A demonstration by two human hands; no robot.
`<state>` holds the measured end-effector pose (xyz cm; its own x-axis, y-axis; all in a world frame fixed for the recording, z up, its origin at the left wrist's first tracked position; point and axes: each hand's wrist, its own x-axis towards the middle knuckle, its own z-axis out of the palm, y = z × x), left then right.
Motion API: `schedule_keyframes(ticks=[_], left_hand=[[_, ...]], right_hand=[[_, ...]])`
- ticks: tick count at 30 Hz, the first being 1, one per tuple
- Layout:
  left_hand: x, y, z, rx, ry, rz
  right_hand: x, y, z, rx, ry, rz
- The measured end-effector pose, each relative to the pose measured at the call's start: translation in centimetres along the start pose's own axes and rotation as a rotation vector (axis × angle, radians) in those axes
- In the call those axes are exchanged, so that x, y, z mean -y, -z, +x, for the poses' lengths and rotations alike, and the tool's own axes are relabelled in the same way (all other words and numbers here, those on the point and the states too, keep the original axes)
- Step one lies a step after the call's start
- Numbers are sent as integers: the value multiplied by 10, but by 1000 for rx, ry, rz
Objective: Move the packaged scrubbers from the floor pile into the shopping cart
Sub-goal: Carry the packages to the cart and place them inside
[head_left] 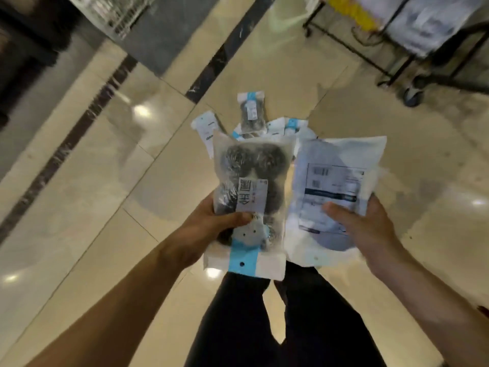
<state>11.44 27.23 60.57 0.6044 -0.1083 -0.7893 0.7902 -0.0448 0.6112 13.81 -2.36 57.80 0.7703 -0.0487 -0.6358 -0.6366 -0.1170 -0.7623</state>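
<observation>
My left hand [209, 221] grips a clear scrubber pack [251, 181] with dark steel-wool balls, a white label and a blue-and-white header card at its near end. My right hand [370, 229] holds a second scrubber pack [336, 181], its white printed back facing me, thumb on top. Both packs are held side by side above the floor. Beyond them lies the floor pile [254, 120] of several more packs, partly hidden by the held ones. A wheeled cart [412, 83] stands at the upper right, only its lower frame and a caster in view.
Glossy beige floor tiles with dark stripes surround the pile. A wire rack [116, 11] sits at the top left beside dark shelving. White and yellow bags [423, 25] hang on the cart frame. My legs in dark trousers [285, 319] are below the packs.
</observation>
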Motion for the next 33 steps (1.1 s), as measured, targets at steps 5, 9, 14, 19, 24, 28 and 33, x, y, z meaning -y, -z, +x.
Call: schedule_keyframes(ticks=[5, 9, 14, 19, 24, 28, 33], left_hand=[[-79, -33, -85, 104, -120, -16], [-119, -55, -103, 136, -186, 23], [-165, -68, -90, 211, -171, 56], [-211, -75, -62, 352, -90, 32], [-248, -103, -32, 412, -8, 118], [-261, -151, -20, 542, 16, 291], [-248, -236, -26, 682, 21, 489]], right_hand=[[80, 46, -73, -22, 83, 63], [113, 70, -105, -78, 149, 107], [133, 82, -129, -187, 163, 234], [141, 76, -142, -325, 118, 366], [138, 66, -162, -535, 67, 539], [121, 76, -191, -673, 38, 642], [82, 109, -231, -852, -5, 726]])
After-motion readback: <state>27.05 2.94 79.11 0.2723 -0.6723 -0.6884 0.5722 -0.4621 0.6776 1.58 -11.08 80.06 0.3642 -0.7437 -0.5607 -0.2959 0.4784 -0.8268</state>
